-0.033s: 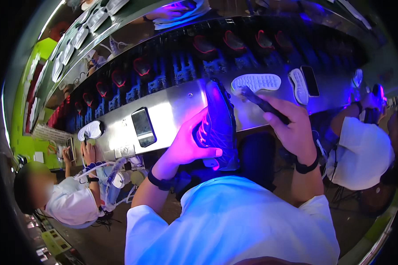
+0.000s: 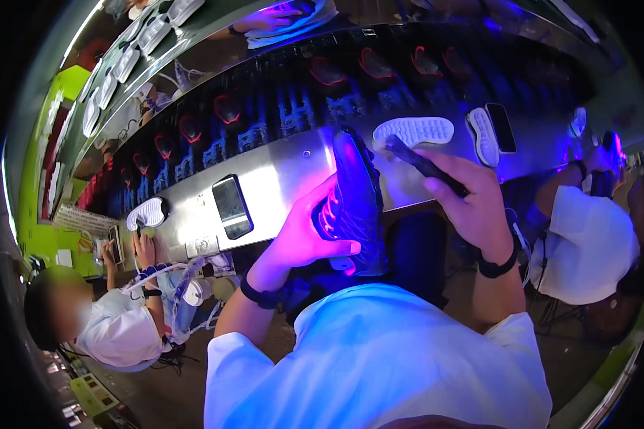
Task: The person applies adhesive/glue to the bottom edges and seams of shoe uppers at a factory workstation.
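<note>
A dark shoe [image 2: 361, 207] with pinkish laces stands toe away from me at the bench's front edge, lit blue and violet. Wrapped around its left side is my left hand [image 2: 300, 232], thumb across the laced part near the heel. In my right hand [image 2: 472, 204] is a dark-handled brush [image 2: 429, 168], its tip pointing left and away. That tip is just right of the shoe, close to the left end of a white shoe sole [image 2: 418, 131] lying on the bench. Whether tip and sole touch I cannot tell.
The metal bench [image 2: 279, 168] also bears a phone [image 2: 232, 207] at left, another white sole [image 2: 484, 139] and a dark phone [image 2: 501, 127] at right. Behind it runs a row of dark, red-edged shoe parts [image 2: 376, 63]. Co-workers sit at left [image 2: 125, 322] and right [image 2: 587, 243].
</note>
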Motion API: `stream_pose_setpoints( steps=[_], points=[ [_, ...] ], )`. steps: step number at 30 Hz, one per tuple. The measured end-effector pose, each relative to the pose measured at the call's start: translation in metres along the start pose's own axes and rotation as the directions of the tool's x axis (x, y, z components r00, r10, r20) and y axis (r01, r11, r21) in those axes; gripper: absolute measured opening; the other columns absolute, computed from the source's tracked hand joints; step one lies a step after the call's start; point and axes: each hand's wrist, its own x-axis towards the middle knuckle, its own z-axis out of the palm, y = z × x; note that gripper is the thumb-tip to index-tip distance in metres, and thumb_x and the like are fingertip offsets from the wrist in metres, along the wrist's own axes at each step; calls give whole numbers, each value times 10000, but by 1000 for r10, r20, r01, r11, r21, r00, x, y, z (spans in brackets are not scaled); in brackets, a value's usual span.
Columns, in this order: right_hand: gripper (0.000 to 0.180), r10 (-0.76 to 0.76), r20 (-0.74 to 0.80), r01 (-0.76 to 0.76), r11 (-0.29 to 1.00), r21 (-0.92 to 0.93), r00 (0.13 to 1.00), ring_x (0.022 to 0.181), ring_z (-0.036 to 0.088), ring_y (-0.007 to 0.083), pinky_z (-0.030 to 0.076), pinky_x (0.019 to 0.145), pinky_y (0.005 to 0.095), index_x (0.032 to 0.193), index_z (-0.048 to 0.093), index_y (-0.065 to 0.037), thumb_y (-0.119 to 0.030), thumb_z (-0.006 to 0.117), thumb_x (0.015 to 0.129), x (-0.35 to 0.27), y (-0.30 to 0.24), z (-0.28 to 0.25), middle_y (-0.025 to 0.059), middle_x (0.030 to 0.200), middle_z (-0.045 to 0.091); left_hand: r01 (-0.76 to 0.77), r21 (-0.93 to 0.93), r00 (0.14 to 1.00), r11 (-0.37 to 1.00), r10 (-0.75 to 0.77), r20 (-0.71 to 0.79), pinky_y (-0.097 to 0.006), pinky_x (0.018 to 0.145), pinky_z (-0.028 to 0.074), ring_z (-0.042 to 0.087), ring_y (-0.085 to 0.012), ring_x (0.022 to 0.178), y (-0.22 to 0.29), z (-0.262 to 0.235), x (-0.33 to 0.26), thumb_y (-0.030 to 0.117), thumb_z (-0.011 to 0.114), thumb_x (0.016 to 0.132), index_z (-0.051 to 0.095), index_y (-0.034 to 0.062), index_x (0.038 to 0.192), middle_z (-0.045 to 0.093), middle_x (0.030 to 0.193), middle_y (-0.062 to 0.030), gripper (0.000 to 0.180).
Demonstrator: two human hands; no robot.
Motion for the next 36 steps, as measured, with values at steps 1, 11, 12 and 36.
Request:
stream_pose_setpoints(
  steps=[1, 11, 12, 36],
  points=[
    [381, -25, -11, 26, 1000, 11, 1000, 888, 717, 267, 531, 812, 319, 1257, 684, -41, -30, 712, 877, 5, -2, 1, 163, 1024, 730, -9, 17, 1000, 1000, 9, -3, -380, 1101, 436, 559, -194, 1260, 1, 1, 0, 156, 936, 676, 379, -15, 1529, 585, 1363, -101, 1033],
    [385, 41, 88, -46, 997, 59, 995, 815, 695, 182, 525, 755, 297, 1273, 670, -13, -51, 724, 894, 18, 4, 27, 137, 959, 728, -42, 11, 999, 999, 43, -20, -386, 1138, 401, 535, -207, 1309, -12, -18, -5, 181, 944, 681, 350, -13, 1546, 556, 1427, -119, 1067],
    [387, 38, 106, -46, 997, 67, 994, 832, 700, 182, 527, 768, 297, 1272, 671, -14, -51, 726, 891, 19, 2, 28, 138, 972, 733, -33, -29, 999, 999, 32, -27, -384, 1143, 395, 531, -203, 1313, -11, -20, -6, 167, 942, 680, 351, -11, 1546, 553, 1430, -115, 1063],
    [429, 31, 94, -32, 999, 13, 995, 880, 675, 170, 523, 814, 321, 1294, 668, -30, -10, 715, 868, -44, 22, 52, 112, 998, 728, -19, -163, 992, 986, -2, -123, -357, 1050, 480, 588, -183, 1221, -9, -8, -23, 140, 899, 710, 456, -25, 1457, 619, 1314, -99, 884]
  ],
)
